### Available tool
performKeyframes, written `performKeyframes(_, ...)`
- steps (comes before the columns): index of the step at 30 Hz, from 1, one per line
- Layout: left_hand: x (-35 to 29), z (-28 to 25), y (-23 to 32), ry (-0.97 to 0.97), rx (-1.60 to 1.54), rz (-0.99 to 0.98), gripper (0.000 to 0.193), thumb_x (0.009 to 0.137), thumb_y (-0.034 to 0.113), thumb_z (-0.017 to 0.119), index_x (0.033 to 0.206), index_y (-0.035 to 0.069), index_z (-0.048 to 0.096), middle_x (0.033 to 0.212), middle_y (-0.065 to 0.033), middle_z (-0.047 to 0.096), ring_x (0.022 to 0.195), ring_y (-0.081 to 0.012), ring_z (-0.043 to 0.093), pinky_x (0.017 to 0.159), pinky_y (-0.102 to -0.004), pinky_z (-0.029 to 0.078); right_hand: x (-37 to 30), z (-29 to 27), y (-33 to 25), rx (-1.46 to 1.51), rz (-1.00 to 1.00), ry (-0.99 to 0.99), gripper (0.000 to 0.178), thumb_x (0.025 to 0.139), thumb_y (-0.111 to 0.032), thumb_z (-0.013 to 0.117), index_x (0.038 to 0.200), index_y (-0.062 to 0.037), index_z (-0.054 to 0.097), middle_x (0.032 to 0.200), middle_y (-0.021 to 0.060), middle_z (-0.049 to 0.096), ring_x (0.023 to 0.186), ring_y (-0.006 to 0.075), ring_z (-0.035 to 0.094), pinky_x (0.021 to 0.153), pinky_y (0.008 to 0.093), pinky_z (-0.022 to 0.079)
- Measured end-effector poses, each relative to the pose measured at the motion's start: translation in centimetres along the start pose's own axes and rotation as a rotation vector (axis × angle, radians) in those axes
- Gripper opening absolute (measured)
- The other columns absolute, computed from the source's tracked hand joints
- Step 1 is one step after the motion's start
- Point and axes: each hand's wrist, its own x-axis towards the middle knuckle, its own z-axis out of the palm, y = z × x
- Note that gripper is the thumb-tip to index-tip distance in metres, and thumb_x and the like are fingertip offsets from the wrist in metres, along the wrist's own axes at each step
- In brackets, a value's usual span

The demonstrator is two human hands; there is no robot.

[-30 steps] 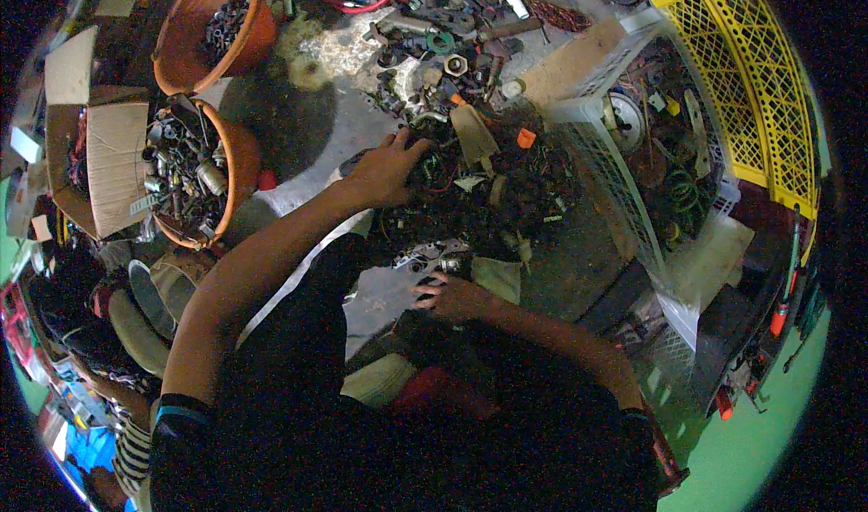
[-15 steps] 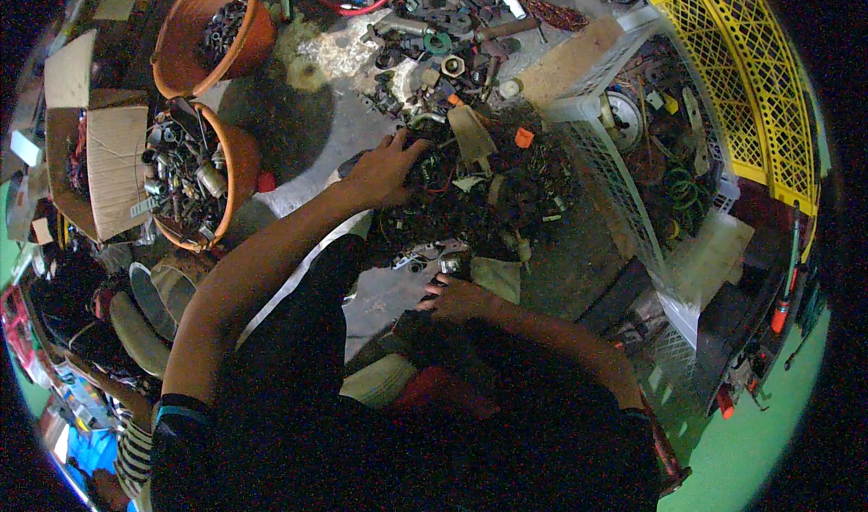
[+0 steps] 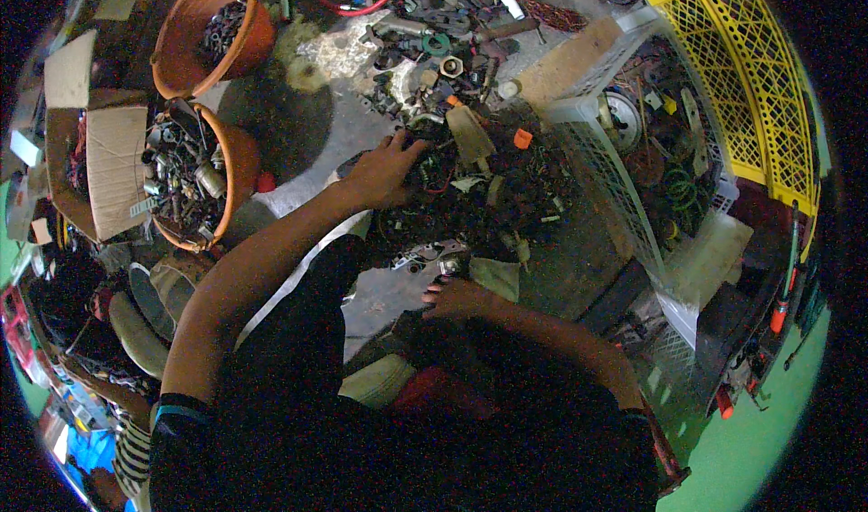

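A heap of small dark metal scrap [image 3: 506,200] lies on the floor in front of me. My left hand [image 3: 387,170] rests at the heap's left edge, palm down, fingers reaching onto it and a little apart; nothing shows in them. My right hand [image 3: 463,300] is lower, near my knees, its fingers slightly spread and bent. Just beyond its fingertips sits a shiny silvery metal part [image 3: 448,265], apart from the hand. A flat pale scraper-like piece [image 3: 470,137] and an orange plastic bit [image 3: 523,138] lie on the heap.
Two orange buckets of metal parts, one upper [image 3: 255,55] and one lower [image 3: 237,173], stand left beside a cardboard box [image 3: 117,168]. A white crate [image 3: 624,200] and yellow crate [image 3: 778,87] stand right. Larger parts with a hex nut [image 3: 451,66] lie beyond. Another person's striped sleeve [image 3: 133,449] shows lower left.
My right hand has drawn slightly down and away from the silvery part. My left hand has hardly moved.
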Motion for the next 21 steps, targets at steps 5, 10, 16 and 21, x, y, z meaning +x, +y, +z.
performKeyframes(5, -0.1, -0.8, 0.7, -0.04, -0.01, -0.023, 0.079, 0.066, 0.028, 0.073, 0.133, 0.012, 0.035, 0.131, -0.0302, 0.035, 0.115, -0.0484, 0.044, 0.088, -0.0524, 0.047, -0.2, 0.5, 0.3, -0.07, 0.017, -0.034, 0.029, 0.082, -0.025, 0.054, 0.11, -0.022, 0.059, 0.131, 0.0073, 0.046, 0.12, 0.0286, 0.047, 0.094, 0.0465, 0.045)
performKeyframes(10, 0.1, -0.2, 0.3, -0.013, -0.003, -0.024, 0.078, 0.068, 0.033, 0.074, 0.133, 0.012, 0.036, 0.132, -0.0298, 0.035, 0.115, -0.048, 0.044, 0.089, -0.0522, 0.047, 0.5, -2.2, -0.6, 0.105, 0.254, -0.039, 0.021, 0.083, -0.023, 0.054, 0.099, -0.0097, 0.058, 0.104, 0.0122, 0.058, 0.092, 0.0335, 0.06, 0.076, 0.0424, 0.052)
performKeyframes(16, 0.0, -0.8, 0.8, -0.043, -0.031, -0.039, 0.08, 0.067, 0.036, 0.074, 0.133, 0.011, 0.036, 0.133, -0.0305, 0.034, 0.116, -0.0488, 0.044, 0.088, -0.052, 0.047, 0.3, -5.6, 0.5, 0.374, 0.433, -0.204, 0.02, 0.082, -0.017, 0.055, 0.096, -0.0023, 0.052, 0.085, 0.0186, 0.058, 0.08, 0.0374, 0.061, 0.069, 0.0454, 0.051)
performKeyframes(21, 0.4, 0.4, -0.3, -0.014, 0.028, -0.011, 0.08, 0.067, 0.034, 0.074, 0.133, 0.012, 0.035, 0.133, -0.0302, 0.034, 0.116, -0.0483, 0.044, 0.087, -0.0519, 0.048, -2.1, -3.6, 0.2, 0.193, 0.228, 0.005, 0.02, 0.082, -0.012, 0.053, 0.096, 0.0012, 0.055, 0.1, 0.0189, 0.059, 0.083, 0.0364, 0.062, 0.069, 0.043, 0.054)
